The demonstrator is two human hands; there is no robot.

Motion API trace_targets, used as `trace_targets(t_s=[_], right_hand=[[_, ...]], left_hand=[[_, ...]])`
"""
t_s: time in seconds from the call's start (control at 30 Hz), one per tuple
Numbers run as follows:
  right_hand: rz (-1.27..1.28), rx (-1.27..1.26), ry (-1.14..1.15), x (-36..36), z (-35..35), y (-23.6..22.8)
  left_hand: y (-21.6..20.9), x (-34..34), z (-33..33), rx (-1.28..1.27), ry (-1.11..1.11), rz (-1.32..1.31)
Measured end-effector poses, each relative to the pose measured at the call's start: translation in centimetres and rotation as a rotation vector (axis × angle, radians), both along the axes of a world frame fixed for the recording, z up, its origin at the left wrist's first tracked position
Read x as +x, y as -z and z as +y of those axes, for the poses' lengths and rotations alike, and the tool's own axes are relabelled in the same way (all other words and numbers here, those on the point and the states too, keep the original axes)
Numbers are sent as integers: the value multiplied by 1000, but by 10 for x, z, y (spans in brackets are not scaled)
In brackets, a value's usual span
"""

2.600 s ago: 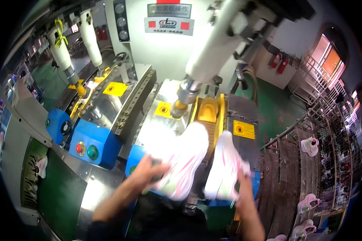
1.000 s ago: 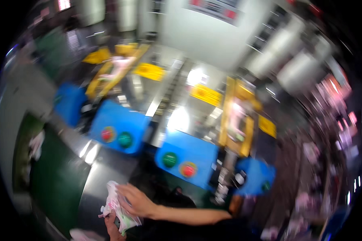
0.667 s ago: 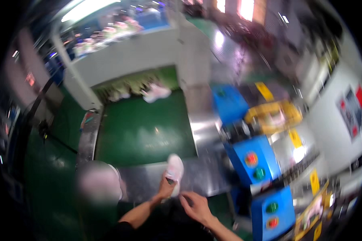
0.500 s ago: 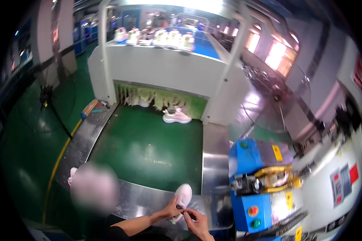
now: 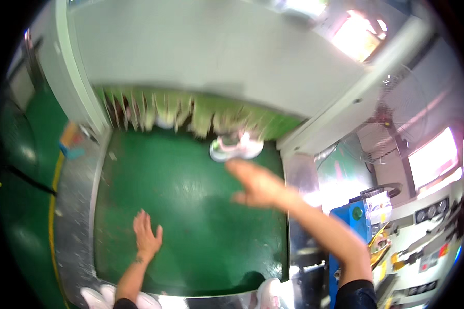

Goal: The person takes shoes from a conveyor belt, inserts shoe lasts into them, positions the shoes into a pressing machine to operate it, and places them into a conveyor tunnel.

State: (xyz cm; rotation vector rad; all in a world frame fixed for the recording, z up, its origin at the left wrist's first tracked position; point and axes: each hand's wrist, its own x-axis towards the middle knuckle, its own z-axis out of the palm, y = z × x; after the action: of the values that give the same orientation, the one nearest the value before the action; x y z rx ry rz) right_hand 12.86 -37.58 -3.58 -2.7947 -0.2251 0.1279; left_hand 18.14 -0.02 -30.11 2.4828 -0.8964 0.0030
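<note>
On the green surface (image 5: 191, 226), in front of a ragged green strip curtain (image 5: 201, 116), lies a pink and white sneaker (image 5: 239, 148). My right hand (image 5: 258, 184) stretches forward just short of it, thumb apart from the fingers, slightly blurred and holding nothing. To the left, my left hand (image 5: 147, 236) hovers over the green surface with fingers spread, also holding nothing. A pale sneaker (image 5: 269, 294) stands at the near metal edge, partly cut off by the frame. More pale shoes (image 5: 107, 292) sit at the lower left beside my left forearm.
A grey machine housing (image 5: 191, 46) rises above the curtain. Metal ledges (image 5: 69, 226) border the green surface. Blue equipment with a green button (image 5: 357, 212) stands to the right. A small orange and blue box (image 5: 69, 140) rests on the far left ledge.
Both hands have let go of the pale sneaker at the near edge. My right hand has reached forward toward the far sneaker; my left has moved left and opened. The view has moved closer.
</note>
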Motion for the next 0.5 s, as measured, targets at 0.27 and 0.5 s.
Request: trace_targets(t_s=[0.27, 0.5], right_hand=[[205, -651, 406, 101, -100, -1], [-74, 215, 845, -104, 82, 35]], left_hand=[[-75, 46, -19, -199, 39, -34], [-70, 52, -24, -109, -34, -74]])
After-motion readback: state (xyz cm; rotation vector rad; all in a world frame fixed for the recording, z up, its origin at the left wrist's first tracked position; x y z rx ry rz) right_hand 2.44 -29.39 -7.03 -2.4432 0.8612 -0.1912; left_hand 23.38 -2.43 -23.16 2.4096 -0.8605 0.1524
